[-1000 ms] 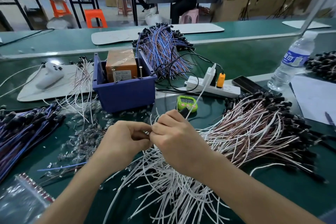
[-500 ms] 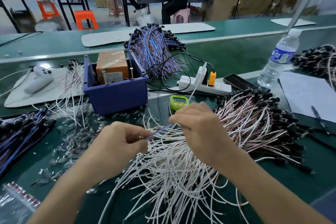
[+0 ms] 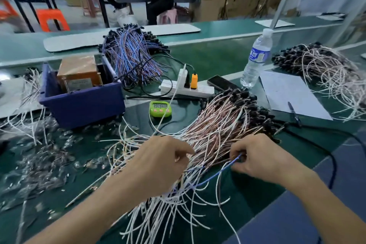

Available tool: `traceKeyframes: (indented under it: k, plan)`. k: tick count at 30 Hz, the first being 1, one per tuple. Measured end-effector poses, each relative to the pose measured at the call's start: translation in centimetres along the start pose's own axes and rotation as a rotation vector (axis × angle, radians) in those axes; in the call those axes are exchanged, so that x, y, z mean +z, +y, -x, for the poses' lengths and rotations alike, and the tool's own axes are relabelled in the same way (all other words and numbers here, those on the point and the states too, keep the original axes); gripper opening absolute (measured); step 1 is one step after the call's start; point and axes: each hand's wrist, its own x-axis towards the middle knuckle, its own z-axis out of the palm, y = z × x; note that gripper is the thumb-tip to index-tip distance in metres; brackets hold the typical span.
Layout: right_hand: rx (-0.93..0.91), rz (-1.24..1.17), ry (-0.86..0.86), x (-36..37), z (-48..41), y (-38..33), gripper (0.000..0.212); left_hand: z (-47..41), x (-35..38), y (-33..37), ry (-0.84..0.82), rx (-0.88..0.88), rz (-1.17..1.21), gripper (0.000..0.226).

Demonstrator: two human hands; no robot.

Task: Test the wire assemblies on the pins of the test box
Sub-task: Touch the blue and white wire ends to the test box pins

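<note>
Right hand [image 3: 255, 159] pinches a blue wire [image 3: 217, 173] by its end, likely pulling one assembly free to test; left hand [image 3: 158, 166] curled on the white pile [image 3: 213, 140], seemingly pinning it down, exact grasp unclear; test box [image 3: 79, 74] sits far left in a blue bin [image 3: 83, 105], well apart from both hands.

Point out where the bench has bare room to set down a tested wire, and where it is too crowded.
Free: green mat between the purple bin, the green timer and the white wire pile; also the mat behind the power strip, toward the water bottle. Crowded: loose clutter at left, and under both hands.
</note>
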Motion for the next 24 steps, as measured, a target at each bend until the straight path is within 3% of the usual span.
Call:
traceKeyframes:
  k: [3, 6, 15, 24]
  plan:
    - [0.032, -0.074, 0.128, 1.8, -0.9, 0.5, 0.016, -0.8, 2.6, -1.1, -0.004, 0.073, -0.152, 0.094]
    - [0.046, -0.136, 0.212, 2.7, -1.7, 0.8, 0.016, -1.7, 3.8, -2.4, -0.118, -0.015, -0.227, 0.118]
    - [0.044, -0.048, 0.392, 4.1, -2.3, 1.3, 0.018, -5.8, 4.8, -1.7, -0.173, 0.013, -0.186, 0.095]
    - [0.077, -0.057, 0.4, 3.8, -4.7, 1.7, 0.014, -8.3, 3.5, -1.2, -0.175, 0.026, -0.217, 0.092]
